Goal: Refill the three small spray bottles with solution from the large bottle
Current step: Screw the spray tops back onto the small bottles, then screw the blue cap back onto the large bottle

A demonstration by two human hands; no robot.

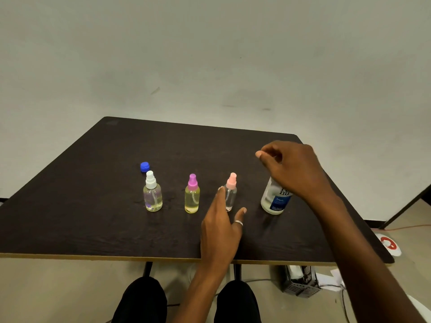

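Carefully now: the big bottle (275,199) probably stands uncapped, since a blue cap (144,166) lies far left on the desk (81,217), so a knock from my right hand (291,169) could spill it. That hand hangs curled over its top; whether it grips the neck I cannot tell. My left hand (220,227) is spread, fingers straight and thumb apart, either side of the pink bottle (232,194), which looks light and could tip. The purple bottle (192,197) and white bottle (152,194) stand upright to its left.
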